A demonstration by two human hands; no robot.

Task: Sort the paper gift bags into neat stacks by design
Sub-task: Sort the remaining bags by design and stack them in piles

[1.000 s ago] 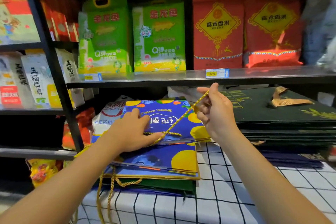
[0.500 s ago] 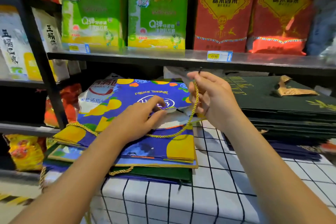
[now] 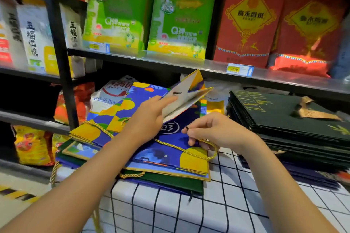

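Left hand (image 3: 149, 119): fingers lift the opened mouth of the top blue-and-yellow gift bag (image 3: 170, 149), forefinger by a black cord end.
Right hand (image 3: 214, 130): pinches the gold rope handle (image 3: 178, 147) at its black tip.
Blue bags: piled on the checked tablecloth (image 3: 189, 208), over a green one.
Dark green bags (image 3: 284, 117): stacked just right, gold lettering unclear.
Shelf: green boxes (image 3: 181, 17) marked "Q"; price tag (image 3: 239, 69) reads 45.00.
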